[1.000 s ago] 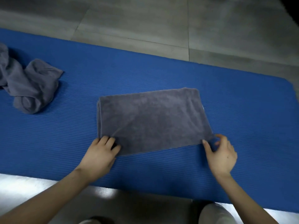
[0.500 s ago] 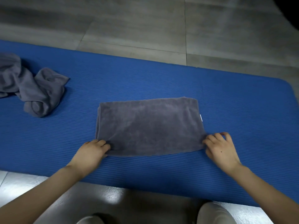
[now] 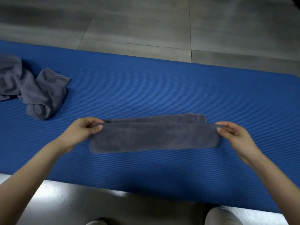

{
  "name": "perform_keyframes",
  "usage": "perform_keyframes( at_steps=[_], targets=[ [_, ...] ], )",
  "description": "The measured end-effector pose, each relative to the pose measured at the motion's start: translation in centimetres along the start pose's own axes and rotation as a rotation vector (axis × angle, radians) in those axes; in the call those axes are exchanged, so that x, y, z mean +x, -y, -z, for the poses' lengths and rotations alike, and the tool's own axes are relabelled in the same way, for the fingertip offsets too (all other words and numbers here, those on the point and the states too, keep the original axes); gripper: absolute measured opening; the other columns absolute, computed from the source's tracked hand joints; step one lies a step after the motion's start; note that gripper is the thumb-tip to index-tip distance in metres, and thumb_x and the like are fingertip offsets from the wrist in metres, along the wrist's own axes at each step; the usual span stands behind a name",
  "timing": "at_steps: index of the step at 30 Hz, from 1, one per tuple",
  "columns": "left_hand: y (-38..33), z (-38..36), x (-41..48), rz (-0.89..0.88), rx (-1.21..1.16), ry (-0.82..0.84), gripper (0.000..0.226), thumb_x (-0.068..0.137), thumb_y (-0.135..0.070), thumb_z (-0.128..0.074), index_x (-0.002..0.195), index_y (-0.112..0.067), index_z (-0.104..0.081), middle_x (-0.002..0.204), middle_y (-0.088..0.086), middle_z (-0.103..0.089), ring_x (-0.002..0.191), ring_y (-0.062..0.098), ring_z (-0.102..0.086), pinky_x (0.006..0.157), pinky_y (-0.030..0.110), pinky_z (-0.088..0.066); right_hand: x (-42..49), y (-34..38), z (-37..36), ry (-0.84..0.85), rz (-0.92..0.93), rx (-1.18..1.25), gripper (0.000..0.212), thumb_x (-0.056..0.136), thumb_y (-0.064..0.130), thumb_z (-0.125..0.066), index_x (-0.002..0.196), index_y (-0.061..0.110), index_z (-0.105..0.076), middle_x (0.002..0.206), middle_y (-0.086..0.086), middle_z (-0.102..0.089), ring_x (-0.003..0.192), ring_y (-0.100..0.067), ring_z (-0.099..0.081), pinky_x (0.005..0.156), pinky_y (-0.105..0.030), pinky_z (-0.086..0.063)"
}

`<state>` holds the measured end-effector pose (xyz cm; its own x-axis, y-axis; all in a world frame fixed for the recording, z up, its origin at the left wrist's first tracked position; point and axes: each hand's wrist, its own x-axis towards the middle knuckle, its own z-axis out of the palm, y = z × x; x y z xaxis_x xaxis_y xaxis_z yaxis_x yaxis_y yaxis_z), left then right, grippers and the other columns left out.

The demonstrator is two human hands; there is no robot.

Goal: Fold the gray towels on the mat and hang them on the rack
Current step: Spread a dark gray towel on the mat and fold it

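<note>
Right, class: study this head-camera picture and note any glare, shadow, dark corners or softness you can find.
Head view: bright white glare on the glossy floor along the near edge of the blue mat; the top right corner is vignetted black; the crumpled towel casts a soft shadow on the mat beside it; the folded towel looks fairly sharp, while the far floor looks slightly smeared.

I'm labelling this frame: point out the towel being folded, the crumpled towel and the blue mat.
towel being folded (image 3: 154,138): head view, middle of the near flap.
crumpled towel (image 3: 43,95): head view, centre of the heap.
blue mat (image 3: 162,86): head view, bare ribbed surface on its far side.
</note>
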<state>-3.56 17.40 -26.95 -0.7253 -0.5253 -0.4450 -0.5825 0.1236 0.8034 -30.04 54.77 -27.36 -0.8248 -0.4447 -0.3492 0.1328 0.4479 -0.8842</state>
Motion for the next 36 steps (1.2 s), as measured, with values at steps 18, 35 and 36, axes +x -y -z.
perform_keyframes(
  at_steps=[18,35,36],
  targets=[
    [-0.8,-11.6,2.1,-0.797,0.937,-0.281,0.030,0.085,-0.034,-0.050,0.098,-0.015,-0.069,0.099,0.007,-0.063,0.088,0.030,-0.056,0.076,0.039,-0.042,2.2,-1.0,-8.3,-0.126,1.062,-1.066,0.031,0.085,0.041,-0.056,0.100,0.018,-0.069,0.097,-0.003,-0.065,0.088,-0.026,-0.057,0.082,-0.043,-0.036],
    [-4.7,-14.4,3.5,-0.643,0.985,-0.014,0.039,0.094,-0.030,-0.033,0.121,-0.008,-0.050,0.095,0.011,-0.067,0.076,0.030,-0.064,0.065,0.038,-0.050,6.0,4.3,-11.5,0.243,0.939,-1.203,0.026,0.091,0.023,-0.042,0.095,0.027,-0.067,0.083,0.009,-0.064,0.083,-0.019,-0.060,0.094,-0.040,-0.020],
    [-6.1,-13.7,3.8,-0.604,0.937,-0.027,0.037,0.096,-0.031,-0.034,0.123,-0.009,-0.047,0.099,0.011,-0.067,0.081,0.032,-0.063,0.064,0.037,-0.047,6.7,5.5,-11.5,0.262,0.855,-1.196,0.027,0.094,0.025,-0.041,0.103,0.028,-0.066,0.091,0.008,-0.065,0.091,-0.020,-0.058,0.096,-0.039,-0.018]
  ],
)
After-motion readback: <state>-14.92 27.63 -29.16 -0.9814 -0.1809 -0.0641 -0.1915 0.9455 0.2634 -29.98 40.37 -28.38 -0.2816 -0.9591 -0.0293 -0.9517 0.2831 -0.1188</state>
